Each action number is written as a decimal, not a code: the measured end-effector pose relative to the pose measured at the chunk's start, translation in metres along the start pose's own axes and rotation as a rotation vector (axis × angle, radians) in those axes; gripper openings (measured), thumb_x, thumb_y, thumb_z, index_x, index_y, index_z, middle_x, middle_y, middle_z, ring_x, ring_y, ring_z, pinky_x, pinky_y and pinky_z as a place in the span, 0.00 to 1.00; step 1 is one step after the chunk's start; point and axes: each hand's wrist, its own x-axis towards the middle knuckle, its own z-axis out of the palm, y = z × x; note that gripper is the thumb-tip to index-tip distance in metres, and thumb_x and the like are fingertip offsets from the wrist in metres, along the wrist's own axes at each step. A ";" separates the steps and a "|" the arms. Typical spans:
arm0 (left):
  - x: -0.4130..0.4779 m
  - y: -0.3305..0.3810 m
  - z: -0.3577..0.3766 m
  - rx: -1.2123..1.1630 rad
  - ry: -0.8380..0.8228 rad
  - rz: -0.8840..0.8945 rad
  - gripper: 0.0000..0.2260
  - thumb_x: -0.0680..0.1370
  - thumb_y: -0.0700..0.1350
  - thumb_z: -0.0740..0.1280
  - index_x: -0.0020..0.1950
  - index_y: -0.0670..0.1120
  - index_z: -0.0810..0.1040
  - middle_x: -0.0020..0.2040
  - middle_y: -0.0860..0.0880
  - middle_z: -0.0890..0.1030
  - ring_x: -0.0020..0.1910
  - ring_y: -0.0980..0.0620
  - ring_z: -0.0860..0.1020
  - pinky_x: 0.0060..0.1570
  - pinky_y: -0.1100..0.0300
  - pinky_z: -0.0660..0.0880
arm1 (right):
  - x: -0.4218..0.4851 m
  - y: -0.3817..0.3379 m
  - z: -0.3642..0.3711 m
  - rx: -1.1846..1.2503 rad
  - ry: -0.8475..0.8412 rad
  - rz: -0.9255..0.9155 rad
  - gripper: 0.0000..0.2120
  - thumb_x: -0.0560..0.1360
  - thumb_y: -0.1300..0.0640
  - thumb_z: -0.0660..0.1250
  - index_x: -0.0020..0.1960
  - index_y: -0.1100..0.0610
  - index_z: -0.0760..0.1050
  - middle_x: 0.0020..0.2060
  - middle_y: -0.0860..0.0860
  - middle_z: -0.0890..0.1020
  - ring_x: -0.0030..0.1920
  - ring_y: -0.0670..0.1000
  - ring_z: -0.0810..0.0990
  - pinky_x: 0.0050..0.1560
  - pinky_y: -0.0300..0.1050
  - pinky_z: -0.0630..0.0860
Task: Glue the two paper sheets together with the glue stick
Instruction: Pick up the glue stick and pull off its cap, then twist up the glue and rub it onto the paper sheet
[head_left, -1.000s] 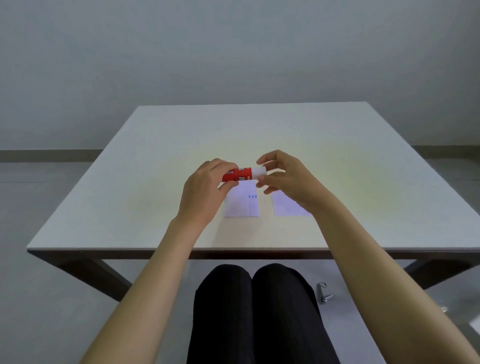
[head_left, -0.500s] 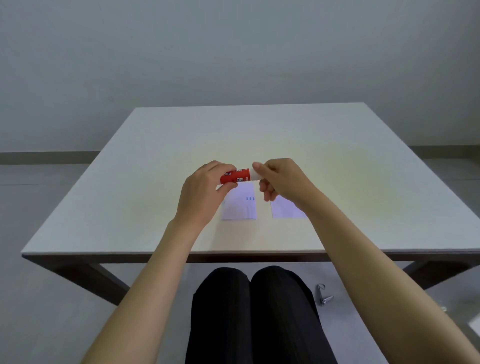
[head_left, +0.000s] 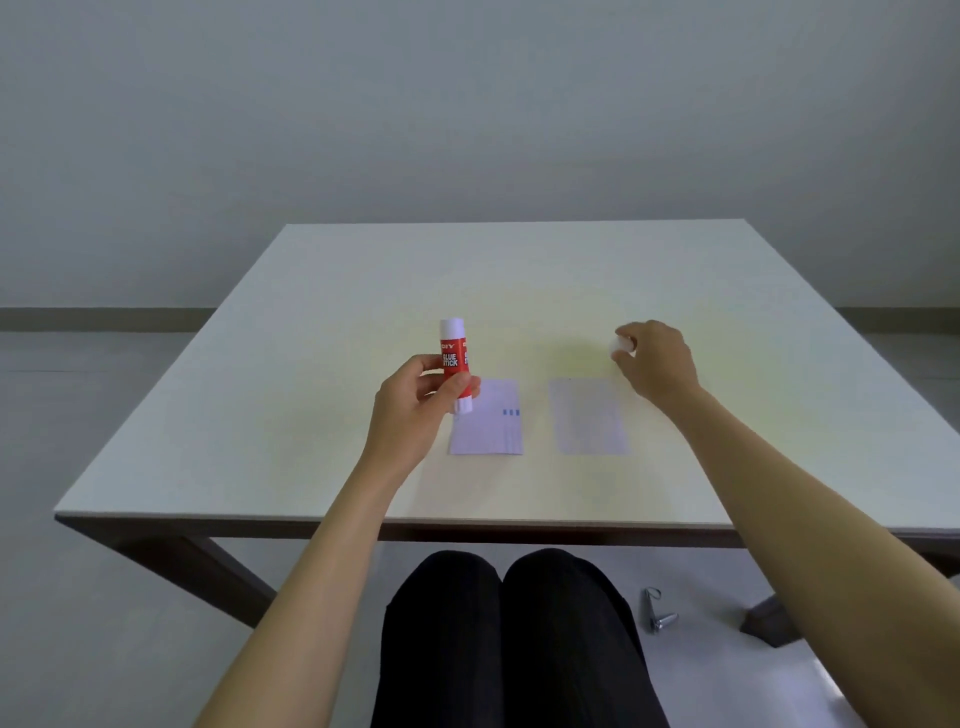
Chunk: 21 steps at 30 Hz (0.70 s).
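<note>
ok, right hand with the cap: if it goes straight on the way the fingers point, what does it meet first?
The right hand pinches the white cap, fingers aimed left and slightly down. It would probably meet bare table first, just beyond the right paper sheet; its height above the table is unclear.

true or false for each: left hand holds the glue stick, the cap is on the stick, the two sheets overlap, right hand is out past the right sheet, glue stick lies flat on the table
1. The left hand holds the glue stick. True.
2. The cap is on the stick. False: it is off, held in the right hand.
3. The two sheets overlap. False: the left sheet and right sheet lie side by side with a gap.
4. The right hand is beyond the right sheet's far right corner. True.
5. The glue stick lies flat on the table. False: it is held roughly upright.
</note>
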 end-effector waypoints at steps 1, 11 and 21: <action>0.000 0.000 0.000 -0.024 -0.003 -0.002 0.06 0.77 0.45 0.66 0.53 0.50 0.76 0.45 0.49 0.86 0.49 0.50 0.84 0.55 0.51 0.77 | 0.000 0.003 0.003 -0.030 -0.007 -0.006 0.13 0.75 0.63 0.59 0.54 0.65 0.77 0.52 0.63 0.80 0.52 0.64 0.77 0.51 0.54 0.74; 0.011 0.015 0.017 -0.293 0.257 -0.096 0.11 0.69 0.46 0.75 0.47 0.48 0.76 0.44 0.50 0.86 0.42 0.58 0.83 0.48 0.59 0.75 | -0.035 -0.037 -0.001 0.107 0.078 -0.250 0.28 0.73 0.56 0.69 0.70 0.57 0.66 0.60 0.59 0.74 0.53 0.57 0.77 0.55 0.47 0.73; 0.017 0.048 0.047 -0.445 0.266 -0.075 0.12 0.69 0.49 0.72 0.47 0.47 0.75 0.46 0.51 0.86 0.50 0.51 0.82 0.46 0.56 0.76 | -0.079 -0.116 0.005 1.337 -0.277 -0.073 0.07 0.78 0.61 0.62 0.50 0.63 0.76 0.34 0.54 0.76 0.28 0.49 0.73 0.32 0.40 0.71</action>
